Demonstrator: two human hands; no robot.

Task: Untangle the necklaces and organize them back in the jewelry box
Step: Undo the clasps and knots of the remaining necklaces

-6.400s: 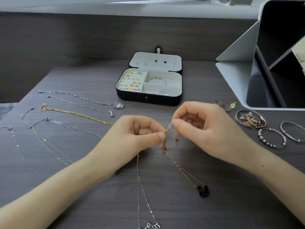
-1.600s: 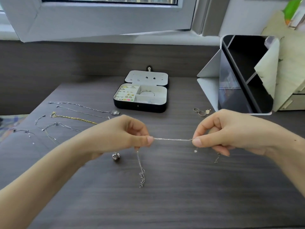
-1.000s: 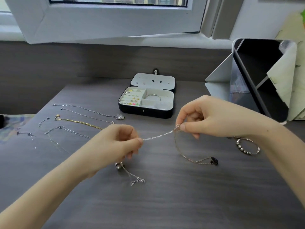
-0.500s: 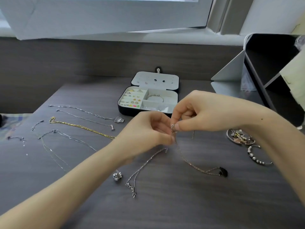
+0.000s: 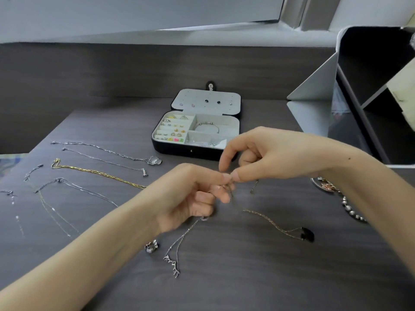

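The dark desk (image 5: 247, 277) carries the open jewelry box (image 5: 190, 151). Directly in front of the box, the left hand (image 5: 190, 198) and the right hand (image 5: 269, 158) meet fingertip to fingertip, each pinching the tangled chains. From that point, the silver necklace (image 5: 171, 263) and the rose-gold necklace (image 5: 277, 226) trail across the desk, away from the box.

You had pulled the silver necklace (image 5: 179, 239) taut between two hands held well apart. Since then you brought your left hand (image 5: 190, 196) and right hand (image 5: 269, 156) together, until their fingertips met at the knot (image 5: 230, 184). The silver necklace went slack and sagged from under your left palm. Its branch-shaped pendant (image 5: 173, 265) came to lie on the table (image 5: 247, 283) near your left forearm. The rose-gold necklace (image 5: 274, 225) trailed out to the right, and its black pendant (image 5: 307, 234) settled on the table there.
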